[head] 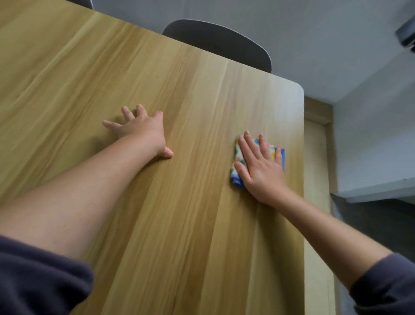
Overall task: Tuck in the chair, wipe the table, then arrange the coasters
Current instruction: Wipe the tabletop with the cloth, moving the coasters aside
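A folded cloth, cream with coloured dots and a blue edge, lies on the wooden table near its right edge. My right hand presses flat on top of the cloth, fingers spread, and covers most of it. My left hand rests palm down on the bare table top to the left, fingers splayed, holding nothing. A dark chair stands pushed against the table's far edge; only its curved backrest shows. No coasters are in view.
The table's rounded far right corner is just beyond the cloth. A grey wall rises behind the chair. A second dark chair back peeks in at the top left. Floor and a white ledge lie to the right.
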Demonstrator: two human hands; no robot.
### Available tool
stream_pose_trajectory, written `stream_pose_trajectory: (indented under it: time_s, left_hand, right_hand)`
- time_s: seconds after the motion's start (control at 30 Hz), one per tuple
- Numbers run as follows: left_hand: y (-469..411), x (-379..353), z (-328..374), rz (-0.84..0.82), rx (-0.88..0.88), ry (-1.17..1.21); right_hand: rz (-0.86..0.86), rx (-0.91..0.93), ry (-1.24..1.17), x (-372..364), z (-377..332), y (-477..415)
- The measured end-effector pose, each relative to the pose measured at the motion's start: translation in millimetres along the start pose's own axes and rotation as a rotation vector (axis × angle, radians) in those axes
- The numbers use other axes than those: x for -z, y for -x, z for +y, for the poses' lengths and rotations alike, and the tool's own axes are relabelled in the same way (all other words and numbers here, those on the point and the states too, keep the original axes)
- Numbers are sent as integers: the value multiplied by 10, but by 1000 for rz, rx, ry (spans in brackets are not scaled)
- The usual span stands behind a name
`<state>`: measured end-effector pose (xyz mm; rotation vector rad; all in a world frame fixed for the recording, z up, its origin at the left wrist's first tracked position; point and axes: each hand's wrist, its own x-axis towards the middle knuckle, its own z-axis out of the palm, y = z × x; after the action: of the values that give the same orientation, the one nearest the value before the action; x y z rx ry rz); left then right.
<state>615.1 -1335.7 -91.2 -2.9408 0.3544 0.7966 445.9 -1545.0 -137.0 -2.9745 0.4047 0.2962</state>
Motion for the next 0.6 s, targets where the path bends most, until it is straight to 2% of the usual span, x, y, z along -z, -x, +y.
stream_pose_trajectory:
  time_s: [0.23, 0.33, 0.6]
  left_hand:
    - [-13, 118, 541, -71, -297, 109]
    - [-32, 64, 754, -130, -286, 51]
    - [-121, -51, 793, -93, -245, 72]
  right_hand:
    - [6, 62, 22, -29, 156, -98]
    - [31, 38, 7, 38, 326, -525]
    - [93, -37, -31, 313, 648, -1819]
